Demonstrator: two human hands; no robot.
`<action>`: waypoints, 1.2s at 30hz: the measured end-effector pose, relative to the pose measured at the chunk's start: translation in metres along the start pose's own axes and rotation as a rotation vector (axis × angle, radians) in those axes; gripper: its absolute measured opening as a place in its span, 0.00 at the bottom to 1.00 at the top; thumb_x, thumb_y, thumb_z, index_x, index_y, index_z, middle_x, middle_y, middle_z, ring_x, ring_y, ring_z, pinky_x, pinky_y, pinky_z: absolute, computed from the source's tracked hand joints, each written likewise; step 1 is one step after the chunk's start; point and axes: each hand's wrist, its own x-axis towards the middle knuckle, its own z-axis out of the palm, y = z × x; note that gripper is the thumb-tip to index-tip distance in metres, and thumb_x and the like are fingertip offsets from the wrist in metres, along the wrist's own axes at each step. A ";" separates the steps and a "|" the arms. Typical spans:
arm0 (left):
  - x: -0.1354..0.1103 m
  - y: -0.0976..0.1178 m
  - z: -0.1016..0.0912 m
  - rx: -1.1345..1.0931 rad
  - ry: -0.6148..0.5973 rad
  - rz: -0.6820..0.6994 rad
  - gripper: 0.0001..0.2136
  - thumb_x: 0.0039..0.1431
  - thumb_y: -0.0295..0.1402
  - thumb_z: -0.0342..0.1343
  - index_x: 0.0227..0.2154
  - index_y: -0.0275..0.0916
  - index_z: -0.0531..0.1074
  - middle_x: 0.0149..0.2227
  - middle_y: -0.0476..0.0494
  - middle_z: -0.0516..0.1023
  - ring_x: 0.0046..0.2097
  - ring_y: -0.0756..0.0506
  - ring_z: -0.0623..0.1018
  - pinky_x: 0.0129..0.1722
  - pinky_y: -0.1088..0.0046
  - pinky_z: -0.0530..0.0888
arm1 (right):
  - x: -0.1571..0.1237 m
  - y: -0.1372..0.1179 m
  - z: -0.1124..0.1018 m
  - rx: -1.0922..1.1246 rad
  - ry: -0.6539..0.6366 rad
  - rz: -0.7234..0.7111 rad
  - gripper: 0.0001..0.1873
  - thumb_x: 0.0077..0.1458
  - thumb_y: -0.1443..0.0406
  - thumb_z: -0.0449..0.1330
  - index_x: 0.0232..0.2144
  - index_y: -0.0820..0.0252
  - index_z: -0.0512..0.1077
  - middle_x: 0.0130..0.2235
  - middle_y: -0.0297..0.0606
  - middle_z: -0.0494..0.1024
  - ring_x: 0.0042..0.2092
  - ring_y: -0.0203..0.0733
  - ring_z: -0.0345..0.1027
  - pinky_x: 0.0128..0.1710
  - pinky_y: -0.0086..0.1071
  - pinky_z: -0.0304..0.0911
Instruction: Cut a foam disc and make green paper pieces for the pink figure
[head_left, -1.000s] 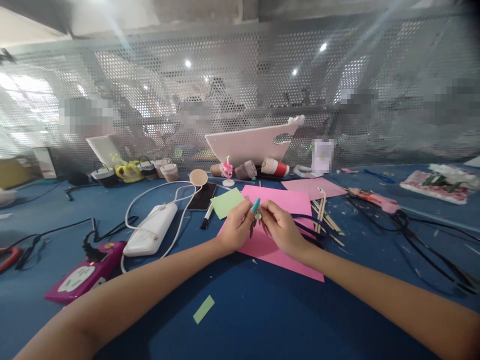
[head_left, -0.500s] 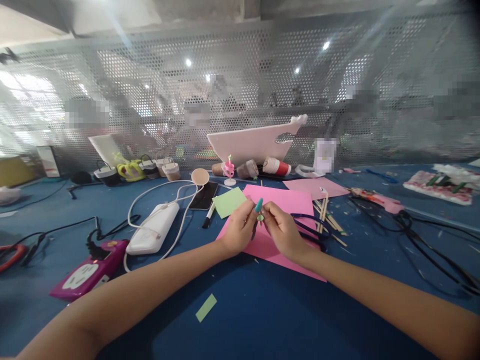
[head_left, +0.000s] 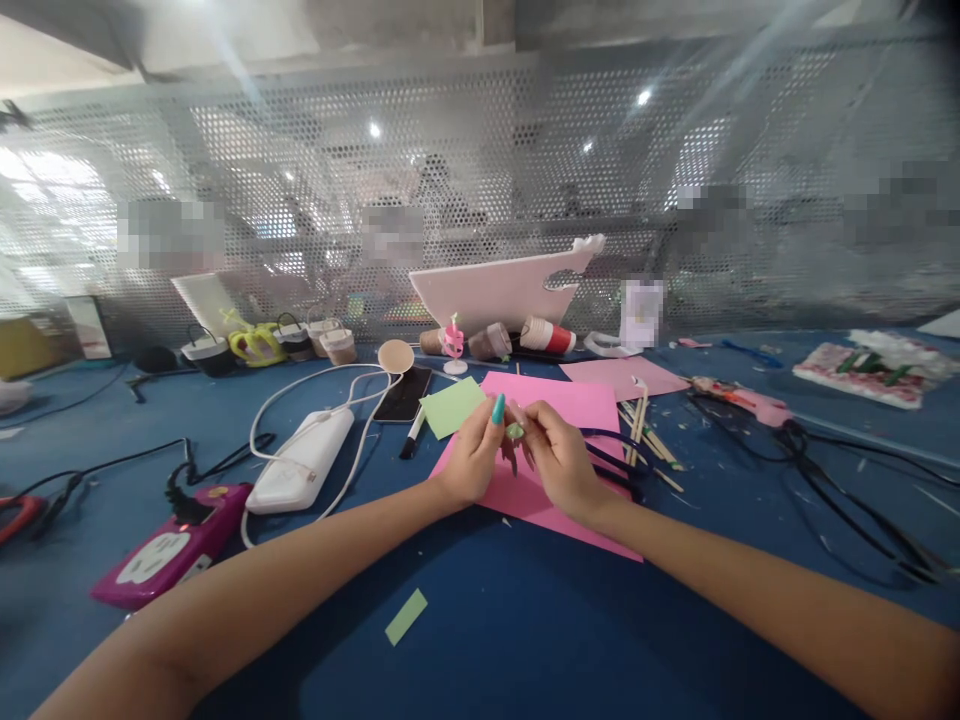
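Between my two hands is a small piece of light green paper (head_left: 514, 431), pinched at the fingertips and partly hidden by them. My left hand (head_left: 471, 455) is closed on its left side, with the thumb and its long teal nail pointing up. From the right, my right hand (head_left: 561, 455) closes its thumb and fingers on the same piece. Both hands are over a bright pink sheet (head_left: 551, 525). Close beyond my left hand lies a larger green sheet (head_left: 450, 408). A small green strip (head_left: 406, 617) rests nearer to me on the blue table.
To the left are a white power bank (head_left: 300, 465) with cable, a purple power strip (head_left: 176, 545), a black phone (head_left: 403, 395) and a marker (head_left: 412, 435). Wooden sticks (head_left: 649, 440) and a pink glue gun (head_left: 742, 398) lie right. Paper cups (head_left: 547, 335) are behind.
My thumbs have shifted on the green piece: the left thumb has moved away from the right, and the right thumb's nail now shows. The piece sits turned differently between the fingers.
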 end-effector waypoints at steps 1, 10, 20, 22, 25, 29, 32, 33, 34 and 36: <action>0.000 0.000 -0.001 0.016 -0.030 0.018 0.17 0.64 0.48 0.39 0.32 0.39 0.61 0.26 0.51 0.64 0.25 0.52 0.69 0.25 0.74 0.70 | 0.001 0.001 -0.001 0.020 -0.009 0.004 0.14 0.63 0.57 0.48 0.28 0.55 0.60 0.20 0.28 0.62 0.21 0.33 0.55 0.22 0.29 0.53; 0.004 -0.005 -0.014 0.546 -0.007 0.377 0.08 0.62 0.38 0.50 0.32 0.38 0.65 0.30 0.48 0.67 0.27 0.52 0.68 0.28 0.76 0.66 | 0.008 0.011 -0.014 0.036 -0.059 -0.005 0.13 0.61 0.55 0.52 0.28 0.56 0.62 0.24 0.30 0.64 0.25 0.34 0.56 0.25 0.30 0.55; 0.013 0.006 -0.025 0.878 -0.061 0.668 0.10 0.60 0.40 0.54 0.29 0.39 0.69 0.23 0.50 0.71 0.24 0.51 0.67 0.28 0.74 0.63 | 0.017 0.015 -0.031 -0.079 -0.232 -0.244 0.12 0.63 0.58 0.49 0.30 0.55 0.64 0.28 0.33 0.67 0.31 0.38 0.60 0.32 0.33 0.57; 0.013 0.009 -0.024 0.877 -0.090 0.680 0.10 0.59 0.40 0.54 0.29 0.38 0.69 0.23 0.50 0.71 0.24 0.51 0.68 0.27 0.73 0.62 | 0.015 0.017 -0.032 -0.078 -0.255 -0.293 0.11 0.64 0.59 0.49 0.31 0.55 0.64 0.29 0.34 0.67 0.31 0.38 0.60 0.32 0.33 0.58; 0.013 0.014 -0.022 0.883 -0.109 0.682 0.13 0.59 0.42 0.53 0.25 0.38 0.67 0.21 0.50 0.70 0.23 0.51 0.67 0.26 0.73 0.61 | 0.014 0.018 -0.033 -0.135 -0.252 -0.377 0.09 0.64 0.60 0.49 0.32 0.54 0.64 0.30 0.35 0.67 0.32 0.39 0.60 0.33 0.34 0.58; 0.014 0.015 -0.021 0.830 -0.124 0.662 0.12 0.59 0.41 0.53 0.27 0.38 0.68 0.21 0.51 0.70 0.23 0.51 0.67 0.26 0.74 0.62 | 0.015 0.015 -0.034 -0.227 -0.222 -0.472 0.10 0.64 0.61 0.49 0.29 0.55 0.63 0.28 0.35 0.65 0.32 0.40 0.58 0.32 0.36 0.57; 0.014 0.014 -0.021 0.783 -0.118 0.627 0.12 0.59 0.41 0.54 0.28 0.38 0.67 0.21 0.52 0.70 0.23 0.52 0.67 0.26 0.75 0.63 | 0.013 0.013 -0.031 -0.140 -0.189 -0.451 0.11 0.64 0.63 0.49 0.27 0.56 0.62 0.26 0.33 0.62 0.29 0.37 0.56 0.30 0.33 0.56; 0.014 0.013 -0.021 0.763 -0.104 0.618 0.13 0.59 0.43 0.54 0.27 0.37 0.66 0.20 0.52 0.70 0.22 0.52 0.67 0.26 0.75 0.63 | 0.012 0.013 -0.029 -0.093 -0.169 -0.409 0.11 0.64 0.63 0.50 0.27 0.56 0.61 0.26 0.32 0.62 0.28 0.36 0.55 0.29 0.32 0.55; 0.014 0.013 -0.020 0.733 -0.092 0.610 0.15 0.58 0.45 0.53 0.26 0.37 0.65 0.21 0.52 0.69 0.22 0.52 0.66 0.25 0.76 0.63 | 0.010 0.012 -0.026 -0.046 -0.144 -0.353 0.11 0.64 0.63 0.50 0.27 0.56 0.61 0.26 0.31 0.61 0.28 0.35 0.55 0.29 0.31 0.55; 0.012 0.014 -0.019 0.651 -0.077 0.582 0.17 0.61 0.47 0.48 0.27 0.37 0.64 0.22 0.51 0.68 0.23 0.52 0.66 0.25 0.76 0.64 | 0.006 0.010 -0.019 0.051 -0.084 -0.233 0.11 0.64 0.63 0.50 0.27 0.56 0.61 0.26 0.30 0.62 0.27 0.33 0.55 0.28 0.30 0.55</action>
